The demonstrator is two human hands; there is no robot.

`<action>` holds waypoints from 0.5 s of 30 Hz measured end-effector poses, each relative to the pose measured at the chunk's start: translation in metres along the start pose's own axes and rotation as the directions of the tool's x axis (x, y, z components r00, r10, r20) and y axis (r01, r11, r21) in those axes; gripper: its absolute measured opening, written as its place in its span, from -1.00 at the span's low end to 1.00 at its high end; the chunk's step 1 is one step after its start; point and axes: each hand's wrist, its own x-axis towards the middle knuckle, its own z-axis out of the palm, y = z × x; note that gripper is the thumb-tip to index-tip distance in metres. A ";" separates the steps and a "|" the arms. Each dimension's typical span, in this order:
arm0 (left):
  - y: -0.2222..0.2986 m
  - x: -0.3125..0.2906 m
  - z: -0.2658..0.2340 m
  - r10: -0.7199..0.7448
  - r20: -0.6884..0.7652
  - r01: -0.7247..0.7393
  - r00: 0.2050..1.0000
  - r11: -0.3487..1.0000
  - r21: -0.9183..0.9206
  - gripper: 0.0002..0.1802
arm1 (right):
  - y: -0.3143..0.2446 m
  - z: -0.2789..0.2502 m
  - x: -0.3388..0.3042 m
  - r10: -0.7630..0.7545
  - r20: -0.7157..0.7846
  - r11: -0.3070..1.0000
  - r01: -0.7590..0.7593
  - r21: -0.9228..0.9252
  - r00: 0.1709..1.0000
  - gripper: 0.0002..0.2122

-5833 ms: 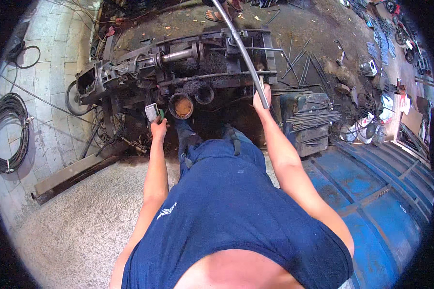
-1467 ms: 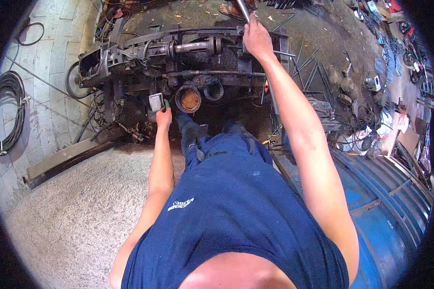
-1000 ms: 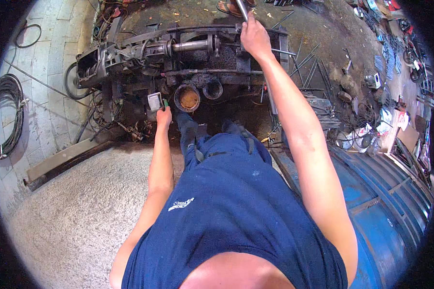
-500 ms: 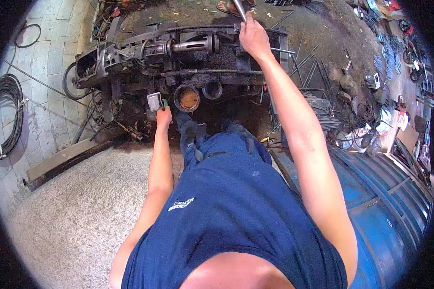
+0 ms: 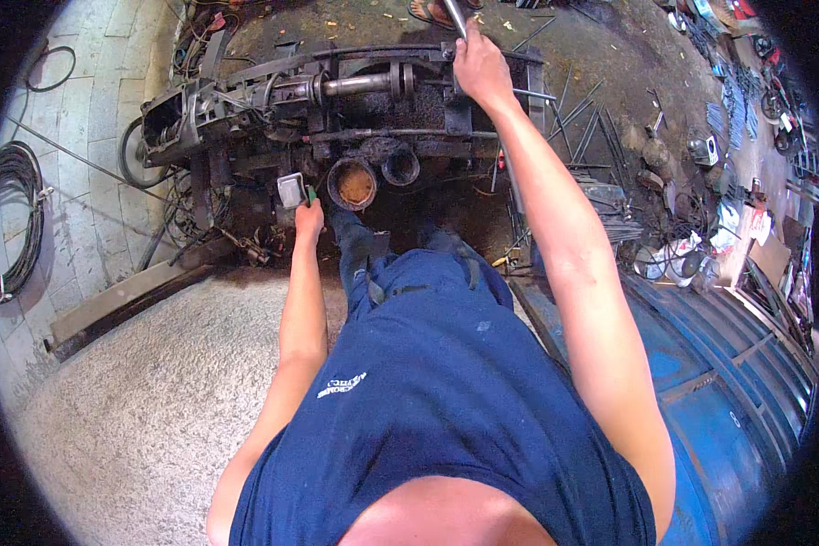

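Right-hand grip [image 5: 482, 65] wraps around metal bar [image 5: 457, 16]; left-hand grip [image 5: 308, 218] encloses green handle [image 5: 313, 195], beside 2 round containers [image 5: 400, 169].

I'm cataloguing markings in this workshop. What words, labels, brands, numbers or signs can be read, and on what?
Nothing reads clearly enough to quote.
Navy shirt: small white lettering, skewed and blurred.
Blue metal panel: small pale mark, too small to read.
Grey boxy thing by left hand, metal bar in right hand: none legible.

Dark stained floor [image 5: 623, 59]; on it, loose metal rods [image 5: 611, 138] and small pale scraps [image 5: 388, 15]
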 end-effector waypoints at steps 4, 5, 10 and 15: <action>-0.005 0.004 0.000 0.055 0.005 -0.055 0.998 0.998 0.010 -0.72 | -0.004 0.001 0.000 0.019 0.029 1.000 -0.019 -0.003 0.999 -0.54; 0.004 -0.002 0.002 0.003 0.029 -0.003 1.000 1.000 0.024 -0.64 | -0.001 0.002 -0.001 0.029 0.028 1.000 -0.029 -0.003 0.999 -0.54; 0.000 0.002 -0.001 -0.024 0.025 0.023 0.999 0.998 0.052 -0.51 | -0.003 0.004 -0.001 0.063 0.025 0.997 -0.064 0.031 0.998 -0.55; -0.004 0.006 -0.001 -0.007 0.031 0.003 0.999 0.994 0.107 -0.51 | 0.001 0.005 0.001 0.056 0.031 0.998 -0.057 0.013 0.998 -0.53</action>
